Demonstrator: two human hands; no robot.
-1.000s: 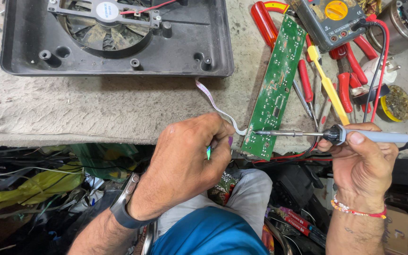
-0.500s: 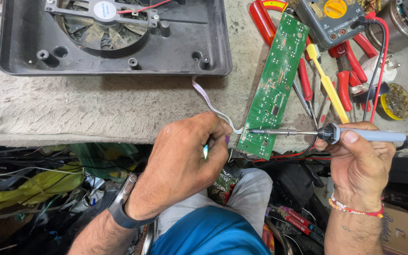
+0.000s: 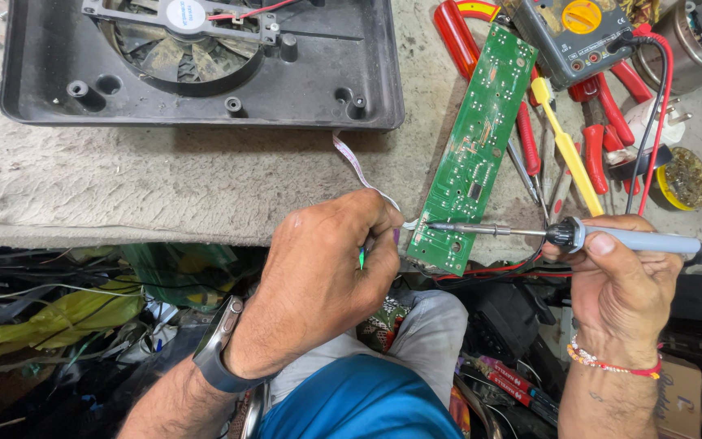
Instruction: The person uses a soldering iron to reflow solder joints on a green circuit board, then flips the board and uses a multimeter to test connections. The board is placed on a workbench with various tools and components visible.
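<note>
Soldering iron (image 3: pixel 611 238), gripped in the right hand (image 3: pixel 623 284), meets the green circuit board (image 3: pixel 473 146) at its 6 o'clock end. The left hand (image 3: pixel 327 276) pinches a ribbon wire (image 3: pixel 363 172) there; best keep both hands steady.

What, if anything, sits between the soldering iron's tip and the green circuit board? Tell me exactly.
Nothing visible. The right hand holds the soldering iron, whose tip reaches the green circuit board at its lower end. The left hand sits beside that end, left of the tip.
</note>
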